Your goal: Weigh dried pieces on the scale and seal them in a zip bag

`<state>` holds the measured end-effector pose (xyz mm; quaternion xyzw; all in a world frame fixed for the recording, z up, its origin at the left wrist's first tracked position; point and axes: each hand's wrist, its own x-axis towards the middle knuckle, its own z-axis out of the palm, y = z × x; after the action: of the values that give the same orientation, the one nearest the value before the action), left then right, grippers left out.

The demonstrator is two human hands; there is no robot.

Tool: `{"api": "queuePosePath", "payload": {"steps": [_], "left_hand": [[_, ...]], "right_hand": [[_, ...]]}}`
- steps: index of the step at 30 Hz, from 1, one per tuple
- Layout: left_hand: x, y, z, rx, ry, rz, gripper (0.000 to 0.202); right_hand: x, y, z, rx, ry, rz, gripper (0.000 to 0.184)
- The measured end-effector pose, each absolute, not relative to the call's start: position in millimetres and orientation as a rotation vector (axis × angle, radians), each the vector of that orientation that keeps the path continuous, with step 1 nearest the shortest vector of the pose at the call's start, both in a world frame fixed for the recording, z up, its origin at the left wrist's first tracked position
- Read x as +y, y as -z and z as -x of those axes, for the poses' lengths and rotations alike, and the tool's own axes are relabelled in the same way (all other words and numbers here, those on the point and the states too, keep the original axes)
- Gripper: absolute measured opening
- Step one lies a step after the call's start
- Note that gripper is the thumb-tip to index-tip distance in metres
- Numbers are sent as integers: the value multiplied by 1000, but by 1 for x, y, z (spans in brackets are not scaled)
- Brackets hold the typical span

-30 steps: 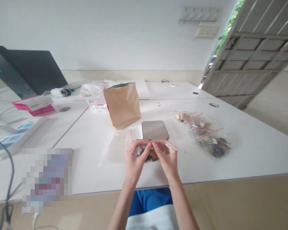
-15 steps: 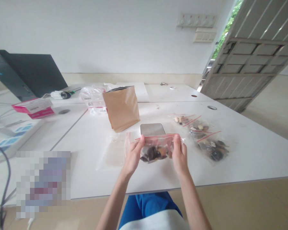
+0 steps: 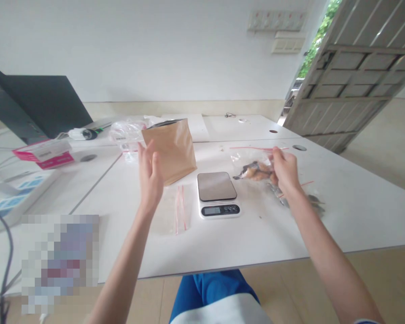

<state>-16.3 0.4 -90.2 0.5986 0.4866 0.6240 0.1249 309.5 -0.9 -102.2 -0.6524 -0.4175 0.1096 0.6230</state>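
My right hand [image 3: 285, 170] pinches the side of a clear zip bag [image 3: 254, 170] holding brown and dark pieces, above the table's right side. Partly behind that hand lies another zip bag of dark pieces [image 3: 313, 201], mostly hidden by my wrist. My left hand [image 3: 150, 175] is raised with its fingers apart, holding nothing, just in front of a kraft paper bag [image 3: 170, 150]. A flat, empty-looking zip bag with red stripes [image 3: 173, 211] lies below it. Between my hands stands a digital kitchen scale [image 3: 218, 193], its steel top bare.
Crumpled clear plastic bags [image 3: 128, 132] lie behind the paper bag. At the far left are a dark laptop [image 3: 40, 101], a pink box [image 3: 42, 154] and a white box [image 3: 16, 195]. A blurred patch [image 3: 59, 256] covers the front left. The white table's front edge [image 3: 222, 265] crosses below my hands.
My hands have parted. The bag held over the scale has moved right in my right hand, my left hand has let go and risen, and the scale now shows fully.
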Motion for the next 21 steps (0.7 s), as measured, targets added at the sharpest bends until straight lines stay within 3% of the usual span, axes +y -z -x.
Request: {"api": "queuePosePath", "payload": {"steps": [4,9,13,17,21], "left_hand": [[42,74,31,1684,-1906,-1730,55],[73,70,37,1773,-1894,-1857,31],[69,64,41,1755,-1916,-1862,24],[55,47,41,1752,-1650,-1979,15],[35,29,36,1673,-1341,-2228,31]], "right_hand": [[24,126,-326,-1155,-14,1768,37],[8,154,-313,-1681,391,1733,37],[3,170,-307,-2153,231,1807,34],[7,165,-298,-2129,223,1853,34],[-5,126,-261,-1975,283,1403,29]]}}
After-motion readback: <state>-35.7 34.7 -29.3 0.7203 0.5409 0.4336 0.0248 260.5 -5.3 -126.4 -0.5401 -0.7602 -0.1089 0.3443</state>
